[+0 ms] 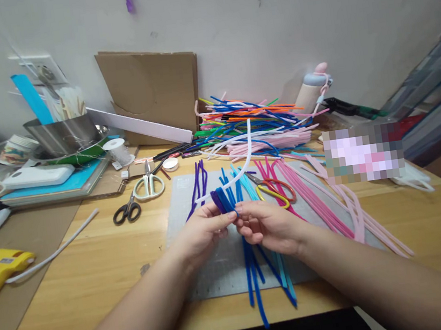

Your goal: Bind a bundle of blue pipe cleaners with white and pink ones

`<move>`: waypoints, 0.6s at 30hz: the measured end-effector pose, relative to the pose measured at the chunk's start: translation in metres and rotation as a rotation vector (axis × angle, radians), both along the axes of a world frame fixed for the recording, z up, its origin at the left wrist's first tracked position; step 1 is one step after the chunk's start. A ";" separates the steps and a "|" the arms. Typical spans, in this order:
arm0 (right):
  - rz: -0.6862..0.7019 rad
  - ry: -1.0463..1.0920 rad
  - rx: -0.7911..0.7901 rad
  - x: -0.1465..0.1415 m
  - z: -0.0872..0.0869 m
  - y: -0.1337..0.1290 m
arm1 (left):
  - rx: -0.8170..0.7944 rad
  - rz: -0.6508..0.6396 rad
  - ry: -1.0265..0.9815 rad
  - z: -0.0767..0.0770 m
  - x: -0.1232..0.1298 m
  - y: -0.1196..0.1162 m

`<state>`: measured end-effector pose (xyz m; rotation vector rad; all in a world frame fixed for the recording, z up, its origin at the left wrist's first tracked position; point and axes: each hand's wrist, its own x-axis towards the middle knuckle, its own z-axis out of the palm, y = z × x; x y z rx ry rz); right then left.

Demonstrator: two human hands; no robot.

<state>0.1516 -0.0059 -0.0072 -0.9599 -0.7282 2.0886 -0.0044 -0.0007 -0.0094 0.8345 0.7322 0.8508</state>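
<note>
My left hand (203, 232) is closed around a small row of folded purple and blue pipe cleaners (224, 200) over the middle of the grey mat (218, 273). A white pipe cleaner (249, 147) rises from this row in a curve. Close beside it, my right hand (267, 226) pinches the blue pipe cleaner at the lower end of the row. Loose blue pipe cleaners (255, 285) lie under the hands and run past the mat's front edge. Purple pipe cleaners (199, 181) lie behind my left hand, pink ones (316, 198) to the right.
Red-and-yellow scissors (277, 193) lie on the mat; white-handled scissors (148, 185) and black-handled scissors (128, 209) sit left. A yellow glue gun (4, 269) is far left. Heaped pipe cleaners (255, 122), cardboard (154, 92) and a bottle (312, 90) stand along the wall.
</note>
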 end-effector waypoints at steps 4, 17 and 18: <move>-0.015 -0.002 -0.004 0.001 0.000 0.003 | 0.010 0.061 -0.021 0.003 0.001 0.000; -0.004 -0.010 0.035 0.003 -0.005 0.004 | 0.083 0.061 0.161 0.001 -0.002 0.002; -0.004 -0.015 0.039 0.003 -0.005 0.004 | 0.093 0.054 0.158 0.000 -0.002 0.002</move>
